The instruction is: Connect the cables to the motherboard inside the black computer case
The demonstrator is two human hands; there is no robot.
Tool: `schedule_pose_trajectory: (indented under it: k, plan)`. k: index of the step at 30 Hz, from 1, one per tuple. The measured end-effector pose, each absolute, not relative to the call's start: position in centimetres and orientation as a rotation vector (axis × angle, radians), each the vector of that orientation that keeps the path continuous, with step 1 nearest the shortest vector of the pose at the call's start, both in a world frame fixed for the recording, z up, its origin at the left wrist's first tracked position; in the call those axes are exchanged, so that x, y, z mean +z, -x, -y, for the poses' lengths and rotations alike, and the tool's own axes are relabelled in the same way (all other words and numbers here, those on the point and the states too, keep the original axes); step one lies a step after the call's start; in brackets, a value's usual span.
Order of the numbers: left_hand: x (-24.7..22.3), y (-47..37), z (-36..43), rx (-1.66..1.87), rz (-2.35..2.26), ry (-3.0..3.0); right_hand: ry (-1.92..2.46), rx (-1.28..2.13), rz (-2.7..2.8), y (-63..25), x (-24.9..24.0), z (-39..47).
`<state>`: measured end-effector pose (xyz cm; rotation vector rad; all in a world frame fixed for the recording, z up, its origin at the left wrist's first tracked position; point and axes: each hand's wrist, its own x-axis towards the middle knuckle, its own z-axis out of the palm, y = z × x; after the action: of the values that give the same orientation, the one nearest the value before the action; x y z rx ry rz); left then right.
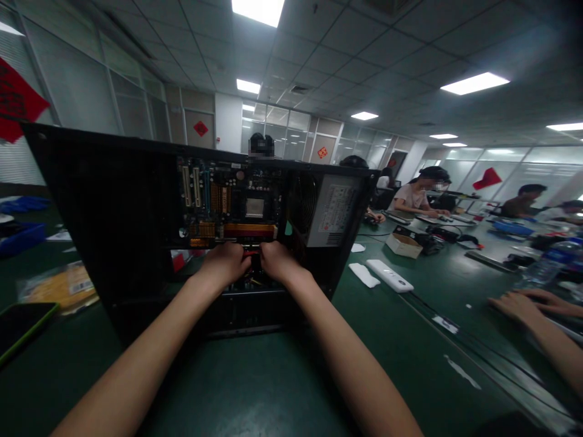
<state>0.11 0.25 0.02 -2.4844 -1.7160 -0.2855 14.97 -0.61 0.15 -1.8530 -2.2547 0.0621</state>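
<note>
A black computer case (73,182) stands open-sided on the table in front of me. Inside it are the motherboard (218,188) with a bare square processor (254,207), orange memory slots (249,231) and a power supply (336,209) at the upper right. Both hands reach in just below the memory slots. My left hand (223,264) is closed, its fingertips pinching a thin red cable (249,253). Close beside it my right hand (279,261) is closed too, at the other end of the visible red piece. The fingertips are partly hidden.
A phone (27,325), a bagged yellow item (59,288) and a blue bin (22,238) lie to the left. On the right are a white power strip (389,275), cables, a small box (403,244) and a co-worker's hands (523,306). Other people sit farther back.
</note>
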Motion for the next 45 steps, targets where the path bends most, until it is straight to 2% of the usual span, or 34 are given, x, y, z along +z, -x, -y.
schedule_pose_trajectory:
  k: [45]
  plan:
    - [0.16, 0.06, -0.35, -0.267, 1.703, 2.491, 1.879, -0.020, 2.256, -14.72, 0.03, 0.52]
